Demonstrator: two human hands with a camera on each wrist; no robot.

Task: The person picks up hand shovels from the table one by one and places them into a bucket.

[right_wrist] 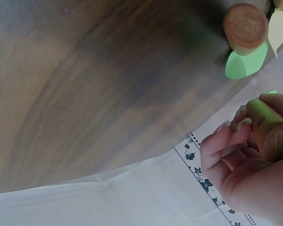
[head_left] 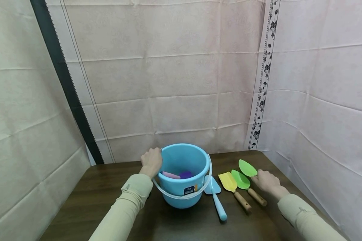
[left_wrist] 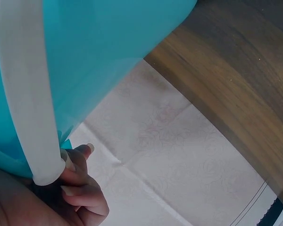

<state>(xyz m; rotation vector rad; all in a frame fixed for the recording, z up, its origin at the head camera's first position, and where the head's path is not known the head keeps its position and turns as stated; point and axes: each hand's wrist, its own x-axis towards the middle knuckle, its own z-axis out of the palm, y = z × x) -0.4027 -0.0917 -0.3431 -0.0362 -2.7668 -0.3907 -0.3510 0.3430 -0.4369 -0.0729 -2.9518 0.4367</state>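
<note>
At the left side of a light blue bucket [head_left: 172, 184], my left hand [head_left: 152, 161] grips the rim. In the left wrist view its fingers [left_wrist: 87, 200] curl at the edge beside the end of the pale bail handle [left_wrist: 26, 89]. A pink thing [head_left: 170, 175] and a purple thing [head_left: 186, 174] lie inside the bucket. My right hand [head_left: 269, 183] holds a small green shovel [head_left: 247, 168] by its wooden handle [right_wrist: 276, 136], thumb and fingers wrapped round it. Close by lies a second green shovel [head_left: 240, 179] with a wooden handle, left of that hand.
A yellow shovel [head_left: 228, 181] and a blue shovel [head_left: 219, 207] lie on the dark wooden table [head_left: 87, 204], between the bucket and my right hand. White patterned cloth [head_left: 181, 77] hangs behind the table and at both sides.
</note>
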